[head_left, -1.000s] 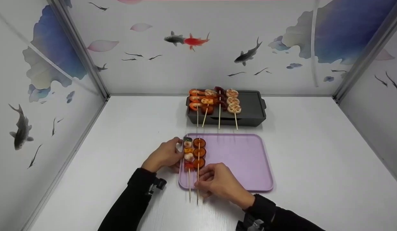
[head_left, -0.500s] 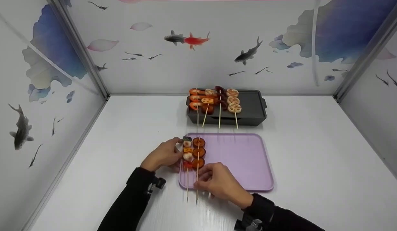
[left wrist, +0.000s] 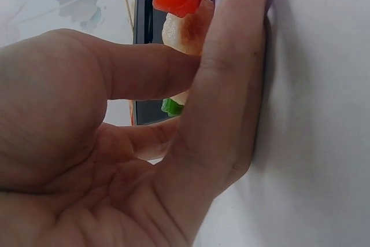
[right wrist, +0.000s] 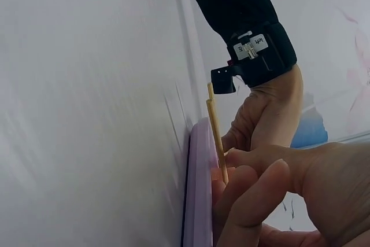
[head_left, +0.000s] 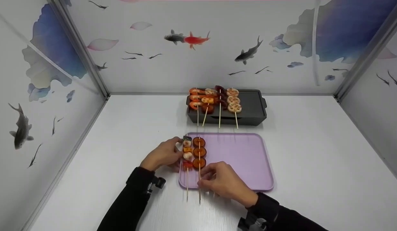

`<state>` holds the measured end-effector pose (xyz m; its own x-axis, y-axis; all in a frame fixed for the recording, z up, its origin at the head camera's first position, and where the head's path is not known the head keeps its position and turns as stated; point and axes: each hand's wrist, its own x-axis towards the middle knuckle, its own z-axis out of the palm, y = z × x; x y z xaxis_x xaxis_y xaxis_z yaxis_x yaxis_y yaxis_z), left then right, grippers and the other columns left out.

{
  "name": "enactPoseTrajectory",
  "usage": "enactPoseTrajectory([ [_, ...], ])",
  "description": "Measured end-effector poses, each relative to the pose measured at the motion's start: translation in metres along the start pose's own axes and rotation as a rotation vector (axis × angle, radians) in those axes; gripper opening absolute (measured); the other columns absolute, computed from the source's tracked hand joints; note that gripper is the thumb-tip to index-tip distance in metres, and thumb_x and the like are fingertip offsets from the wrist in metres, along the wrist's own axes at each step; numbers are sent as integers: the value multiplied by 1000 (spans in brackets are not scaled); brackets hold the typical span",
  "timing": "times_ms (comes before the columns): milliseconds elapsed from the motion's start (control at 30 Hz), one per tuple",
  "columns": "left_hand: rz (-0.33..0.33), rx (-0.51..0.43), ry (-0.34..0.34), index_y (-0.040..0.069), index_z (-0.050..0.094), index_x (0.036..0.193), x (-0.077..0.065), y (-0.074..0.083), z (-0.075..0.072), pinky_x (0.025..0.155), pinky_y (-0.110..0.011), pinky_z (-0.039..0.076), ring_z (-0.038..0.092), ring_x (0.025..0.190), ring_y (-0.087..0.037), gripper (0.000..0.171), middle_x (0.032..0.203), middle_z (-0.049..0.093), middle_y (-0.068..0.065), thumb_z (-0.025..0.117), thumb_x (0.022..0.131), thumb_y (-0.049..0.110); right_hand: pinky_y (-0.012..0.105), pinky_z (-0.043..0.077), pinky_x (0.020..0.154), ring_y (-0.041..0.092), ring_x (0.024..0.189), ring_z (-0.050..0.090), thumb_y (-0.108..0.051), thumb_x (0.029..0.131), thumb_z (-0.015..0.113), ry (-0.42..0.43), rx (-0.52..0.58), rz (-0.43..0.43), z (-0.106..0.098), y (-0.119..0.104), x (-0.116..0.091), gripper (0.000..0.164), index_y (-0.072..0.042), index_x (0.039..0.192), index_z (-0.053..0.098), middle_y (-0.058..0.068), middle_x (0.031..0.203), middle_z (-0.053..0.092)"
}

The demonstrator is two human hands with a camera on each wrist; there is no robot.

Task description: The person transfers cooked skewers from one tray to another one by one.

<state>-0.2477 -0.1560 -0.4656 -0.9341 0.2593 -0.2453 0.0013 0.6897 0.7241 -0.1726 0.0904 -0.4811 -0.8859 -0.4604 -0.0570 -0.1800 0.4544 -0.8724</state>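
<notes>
The slice skewer (head_left: pixel 199 152), three dark-rimmed orange rounds on a stick, lies lengthwise over the left part of the purple tray (head_left: pixel 237 157), its bare stick running past the near rim. Just beside it, nearer the tray's left rim, is the mixed skewer (head_left: pixel 187 156), red at its near end and dark green at its far end, its stick also passing over the near rim. The right hand (head_left: pixel 225 179) comes in from the near right, back of the hand up and wrist bent toward the left, above the tray's near edge. Its thumb and forefinger are closed together on the slice skewer's stick below the rounds; the other fingers (right wrist: pixel 257 201) curl beneath. The left hand (head_left: pixel 163 154) reaches in from the near left, by the tray's left rim. Its thumb and forefinger are bent, with a gap between them, at the mixed skewer, and another finger (left wrist: pixel 228 73) lies along the desk (head_left: pixel 314 154) with its tip at the tray's outer side; whether they grip the skewer or only touch cannot be told. Beyond the tray stands a dark grill (head_left: pixel 249 106) bearing four skewers (head_left: pixel 222 104) side by side, sticks toward the person.
</notes>
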Motion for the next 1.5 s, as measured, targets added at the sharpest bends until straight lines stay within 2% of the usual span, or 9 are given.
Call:
enactPoseTrajectory([
  [100, -4, -22, -7, 9, 49, 144, 0, 0, 0, 61, -35, 58, 70, 65, -21, 51, 91, 68, -6, 60, 95, 12, 29, 56, 68, 16, 77, 68, -21, 85, 82, 4, -11, -3, -2, 0, 0, 23, -8, 103, 76, -3, 85, 72],
  [233, 10, 0, -2, 9, 50, 144, 0, -1, -1, 61, -34, 56, 69, 67, -20, 50, 90, 68, -5, 61, 95, 13, 29, 56, 70, 14, 78, 67, -23, 86, 81, 13, -39, -13, -5, 0, 1, 21, -9, 101, 77, -4, 85, 71],
  [367, 1, -46, -21, 10, 47, 146, 1, -1, -1, 61, -35, 58, 70, 67, -22, 51, 93, 67, -7, 60, 97, 12, 29, 55, 70, 13, 78, 66, -27, 87, 81, 29, -69, -24, -7, 1, 2, 23, -9, 101, 77, -6, 84, 71],
  [467, -13, -95, -42, 10, 45, 148, 0, -1, -1, 60, -37, 60, 72, 66, -25, 51, 96, 67, -11, 58, 98, 10, 30, 55, 66, 14, 75, 67, -27, 88, 80, 29, -60, -18, -10, 1, 2, 24, -8, 104, 77, -5, 84, 71],
  [700, -8, -83, -45, 10, 45, 148, -1, -1, -1, 60, -37, 59, 72, 67, -23, 52, 95, 68, -11, 58, 98, 10, 31, 56, 56, 18, 67, 69, -24, 90, 77, 34, -31, -11, -18, 1, 1, 28, -5, 110, 75, -1, 87, 71],
  [900, -8, -119, -74, 10, 43, 150, -3, -2, -3, 61, -39, 60, 72, 69, -25, 56, 97, 68, -12, 60, 97, 9, 30, 56, 62, 17, 73, 69, -23, 90, 77, 92, -64, -46, -27, 2, 1, 27, -5, 110, 73, -1, 89, 72],
  [1033, -14, -154, -105, 9, 37, 155, -2, -2, -4, 62, -39, 61, 73, 73, -26, 63, 99, 67, -13, 61, 97, 9, 33, 58, 59, 24, 73, 71, -22, 91, 78, 103, -11, -28, -34, 2, 1, 31, -3, 114, 71, 2, 91, 72],
  [1167, -17, -151, -115, 8, 35, 156, -2, -2, -4, 63, -38, 61, 72, 75, -26, 67, 100, 66, -14, 62, 95, 7, 35, 60, 60, 28, 78, 71, -21, 91, 78, 118, 31, -3, -42, 1, 0, 34, -2, 117, 70, 5, 94, 71],
  [1500, 2, -96, -99, 9, 38, 155, -2, -5, -4, 64, -35, 58, 71, 76, -23, 69, 98, 67, -8, 64, 92, 10, 34, 57, 74, 19, 86, 70, -24, 85, 84, 254, -83, -44, -67, -3, 3, 31, -16, 112, 73, 1, 101, 73],
])
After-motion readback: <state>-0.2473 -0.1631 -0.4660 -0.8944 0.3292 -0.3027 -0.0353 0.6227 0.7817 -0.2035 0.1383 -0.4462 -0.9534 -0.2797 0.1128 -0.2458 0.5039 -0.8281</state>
